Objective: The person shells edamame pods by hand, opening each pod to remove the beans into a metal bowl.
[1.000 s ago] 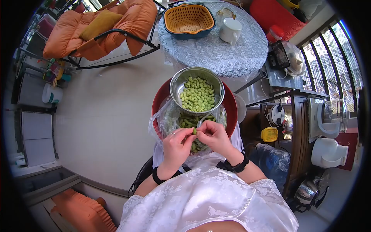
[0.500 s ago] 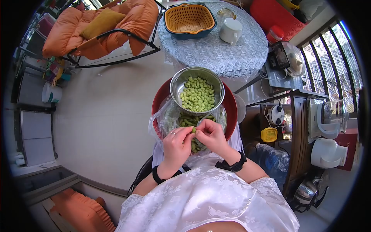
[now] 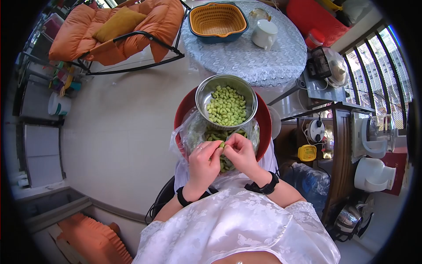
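Note:
My left hand (image 3: 204, 162) and my right hand (image 3: 241, 155) meet over a clear plastic bag (image 3: 187, 132), fingers pinched together. Between their fingertips is a small green bean pod (image 3: 222, 144), gripped from both sides. Several darker green pods lie in the bag, partly hidden beneath my hands. Just beyond them a steel pot (image 3: 202, 111) holds many pale green shelled beans (image 3: 227, 105). Pot and bag both rest in a wide red basin (image 3: 265, 125) on my lap.
Ahead stands a round table with a lace cloth (image 3: 246, 66), bearing an orange basket (image 3: 217, 20) and a white mug (image 3: 265, 34). An orange cushioned chair (image 3: 160, 26) is at the far left. A wooden cabinet (image 3: 340, 145) with appliances runs along the right.
The view has shifted slightly. My fingers have moved a little on the bean pod, still pinching it; the pot and basin stay in place.

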{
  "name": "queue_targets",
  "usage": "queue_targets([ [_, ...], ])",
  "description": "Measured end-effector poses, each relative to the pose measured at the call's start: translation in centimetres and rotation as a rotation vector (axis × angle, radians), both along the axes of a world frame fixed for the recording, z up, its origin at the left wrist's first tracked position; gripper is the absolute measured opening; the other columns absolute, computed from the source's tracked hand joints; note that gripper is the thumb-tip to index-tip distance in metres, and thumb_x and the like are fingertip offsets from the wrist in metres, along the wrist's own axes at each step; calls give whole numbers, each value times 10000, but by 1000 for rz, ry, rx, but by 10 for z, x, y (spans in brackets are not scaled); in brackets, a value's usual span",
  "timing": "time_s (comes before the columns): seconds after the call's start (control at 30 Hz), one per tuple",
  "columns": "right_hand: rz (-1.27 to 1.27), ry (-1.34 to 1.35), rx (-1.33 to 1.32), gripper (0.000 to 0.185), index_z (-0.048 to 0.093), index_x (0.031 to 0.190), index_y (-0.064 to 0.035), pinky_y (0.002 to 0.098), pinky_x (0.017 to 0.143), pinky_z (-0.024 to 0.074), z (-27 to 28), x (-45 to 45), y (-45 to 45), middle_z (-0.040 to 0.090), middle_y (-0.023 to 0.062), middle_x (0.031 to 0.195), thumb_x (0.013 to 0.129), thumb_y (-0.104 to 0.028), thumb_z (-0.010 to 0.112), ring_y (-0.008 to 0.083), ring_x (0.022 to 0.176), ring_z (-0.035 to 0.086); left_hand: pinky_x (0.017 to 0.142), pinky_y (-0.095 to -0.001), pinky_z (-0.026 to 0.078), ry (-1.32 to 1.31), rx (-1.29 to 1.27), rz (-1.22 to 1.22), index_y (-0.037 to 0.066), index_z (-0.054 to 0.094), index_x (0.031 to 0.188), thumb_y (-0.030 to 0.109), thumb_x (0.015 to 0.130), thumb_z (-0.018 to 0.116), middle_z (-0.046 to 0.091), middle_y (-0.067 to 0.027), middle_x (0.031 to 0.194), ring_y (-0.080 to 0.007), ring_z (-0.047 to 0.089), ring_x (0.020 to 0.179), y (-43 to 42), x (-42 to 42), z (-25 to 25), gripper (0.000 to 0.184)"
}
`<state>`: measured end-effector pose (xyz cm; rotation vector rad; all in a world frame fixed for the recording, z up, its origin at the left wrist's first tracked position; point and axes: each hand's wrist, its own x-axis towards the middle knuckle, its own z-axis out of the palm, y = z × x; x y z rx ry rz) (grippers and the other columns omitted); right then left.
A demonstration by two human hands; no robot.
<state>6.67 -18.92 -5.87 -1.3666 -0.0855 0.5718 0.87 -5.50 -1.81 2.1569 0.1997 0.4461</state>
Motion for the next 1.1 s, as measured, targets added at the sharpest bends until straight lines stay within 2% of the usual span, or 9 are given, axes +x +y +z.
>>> queue_targets([
  [0.1,-1,-14,-27,94,568,862,-11,174,572,402,1,2,1,590,-35,791,893,-43,651,-2,691,499,730,-400,534,13,-90,0,-13,707,1024,-3,848,677,707,-171,907,-356,676,815,1,3,-5,179],
  [0.27,14,-17,-43,81,575,866,-6,173,573,398,3,4,0,596,-36,788,894,-41,642,-1,684,502,679,-311,523,253,-566,39,-31,709,1069,52,960,600,714,-103,879,-185,682,761,8,2,-26,175],
  [0.37,58,-27,-71,76,584,868,0,179,562,389,2,4,-1,593,-42,771,891,-44,642,-3,676,492,665,-279,522,375,-761,32,-40,710,1050,84,992,579,722,-72,874,-122,665,742,14,2,-24,189],
  [0.53,117,-117,-196,89,610,908,1,210,526,379,6,6,-1,587,-30,718,861,-50,667,9,616,474,656,-259,517,287,-659,59,-38,714,1040,112,984,617,731,-68,858,-105,652,717,11,2,-31,187],
  [0.6,100,-425,-425,140,651,946,-19,235,508,387,22,9,-2,600,9,716,828,-70,706,53,563,479,656,-259,516,249,-616,76,-34,717,1034,114,973,636,731,-69,848,-106,652,718,10,1,-31,179],
  [0.67,94,-456,-404,165,659,981,-20,227,509,372,30,10,-2,600,-1,733,834,-61,720,46,560,469,653,-264,514,243,-464,102,-26,724,1016,117,948,673,730,-82,841,-116,660,712,9,0,-24,166],
  [0.83,117,-529,-358,168,693,1008,-24,221,514,375,19,11,-7,613,-16,772,854,-63,747,44,568,484,652,-269,512,236,-491,89,-24,728,999,112,934,690,726,-88,824,-127,666,704,11,-2,-33,155],
  [0.9,132,-498,-370,175,705,999,-24,256,537,446,20,12,-7,650,41,820,852,-101,759,107,576,557,653,-269,512,237,-509,85,-25,728,997,111,933,691,726,-88,819,-129,667,704,12,-3,-33,155],
  [1.1,163,-468,-303,138,721,979,-15,249,557,463,36,14,-7,657,61,839,860,-76,756,128,618,588,670,-265,517,267,-526,58,-25,729,996,110,942,685,728,-78,803,-124,681,729,11,-5,-27,152],
])
